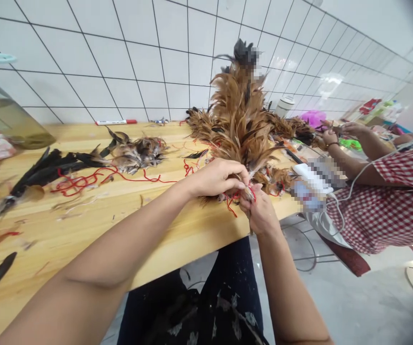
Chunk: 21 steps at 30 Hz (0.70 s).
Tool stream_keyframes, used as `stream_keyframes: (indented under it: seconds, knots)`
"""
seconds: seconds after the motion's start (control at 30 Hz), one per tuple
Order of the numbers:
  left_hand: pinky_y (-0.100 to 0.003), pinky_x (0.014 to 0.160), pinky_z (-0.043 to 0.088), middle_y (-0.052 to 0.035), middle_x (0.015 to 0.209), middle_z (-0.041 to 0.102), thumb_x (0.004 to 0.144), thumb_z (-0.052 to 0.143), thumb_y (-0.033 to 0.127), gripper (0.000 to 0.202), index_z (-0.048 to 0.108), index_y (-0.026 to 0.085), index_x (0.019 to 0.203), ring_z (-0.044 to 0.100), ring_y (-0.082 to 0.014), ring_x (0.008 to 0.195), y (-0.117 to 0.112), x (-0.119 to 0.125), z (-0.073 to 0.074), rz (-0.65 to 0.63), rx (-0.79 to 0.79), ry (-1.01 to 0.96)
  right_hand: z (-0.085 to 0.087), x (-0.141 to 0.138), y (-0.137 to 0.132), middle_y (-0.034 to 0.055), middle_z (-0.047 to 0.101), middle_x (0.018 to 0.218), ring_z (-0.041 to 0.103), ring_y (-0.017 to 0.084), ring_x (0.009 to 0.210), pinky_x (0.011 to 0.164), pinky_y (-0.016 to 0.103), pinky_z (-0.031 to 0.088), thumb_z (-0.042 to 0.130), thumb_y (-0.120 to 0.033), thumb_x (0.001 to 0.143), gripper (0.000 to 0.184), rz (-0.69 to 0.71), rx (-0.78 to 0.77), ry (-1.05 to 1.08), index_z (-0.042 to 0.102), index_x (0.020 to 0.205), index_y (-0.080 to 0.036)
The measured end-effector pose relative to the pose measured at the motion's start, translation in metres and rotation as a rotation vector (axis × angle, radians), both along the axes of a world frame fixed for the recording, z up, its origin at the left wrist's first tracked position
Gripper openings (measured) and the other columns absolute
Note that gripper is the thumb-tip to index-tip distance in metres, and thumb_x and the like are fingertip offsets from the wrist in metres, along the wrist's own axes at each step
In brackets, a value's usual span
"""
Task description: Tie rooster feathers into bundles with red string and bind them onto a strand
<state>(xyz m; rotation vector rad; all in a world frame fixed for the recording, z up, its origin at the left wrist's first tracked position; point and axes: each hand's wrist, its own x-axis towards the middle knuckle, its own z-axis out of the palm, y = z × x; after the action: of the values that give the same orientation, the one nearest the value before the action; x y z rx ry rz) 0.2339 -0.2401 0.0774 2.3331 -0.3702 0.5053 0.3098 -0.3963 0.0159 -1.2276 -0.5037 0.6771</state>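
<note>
A large bundle of brown feathers with a dark tip, a feather duster (pixel 240 110), leans away from me over the table. My right hand (pixel 260 211) is closed around its near end, where pale quills meet and a thin stick end shows below. My left hand (pixel 220 178) reaches over from the left, its thumb and fingers pinched together on the quills at the same end. Red string (pixel 232 211) hangs below my fingers and also passes by my right thumb. What exactly lies between my left fingertips is partly hidden.
Loose brown feathers (pixel 139 153), black feathers (pixel 44 170) and tangled red yarn (pixel 80 181) lie to the left. A tilted jar of yellowish liquid (pixel 15 122) and a marker (pixel 116 122) stand near the tiled wall. At right, a co-worker in a checked garment (pixel 379 206) handles feathers.
</note>
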Motion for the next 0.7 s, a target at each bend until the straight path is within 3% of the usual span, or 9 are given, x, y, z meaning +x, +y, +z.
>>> stream_keyframes:
  seconds: [0.17,0.4,0.7]
  knots:
    - [-0.021,0.076,0.045,-0.0014,0.085,0.073,0.084,0.063,0.014,0.009,0.071,0.017,0.088,0.066,-0.0113,0.080,-0.007,-0.001,0.002,0.030,0.060,0.015,0.008,0.001,-0.010,-0.0050,0.031,0.062,0.022,0.008,0.052,0.046,0.026,0.014,0.043,-0.083,0.078,0.064,0.086,-0.031,-0.210,0.053,0.080,-0.020]
    - [-0.022,0.070,0.044,0.0001,0.082,0.073,0.084,0.062,0.015,0.008,0.068,0.017,0.089,0.066,-0.0118,0.074,-0.021,-0.002,0.002,0.185,0.057,-0.017,0.011,0.007,-0.012,-0.0079,0.029,0.059,0.020,0.007,0.052,0.048,0.025,0.015,0.069,-0.061,0.077,0.044,0.167,0.012,-0.186,0.054,0.084,-0.020]
    - [-0.026,0.076,0.048,-0.0021,0.088,0.073,0.085,0.060,0.016,0.006,0.064,0.017,0.089,0.067,-0.0150,0.083,-0.031,0.005,-0.012,0.280,0.078,-0.080,0.000,0.008,-0.012,-0.0072,0.031,0.061,0.022,0.006,0.052,0.049,0.025,0.015,0.073,-0.055,0.075,0.040,0.083,0.049,-0.144,0.058,0.084,-0.019]
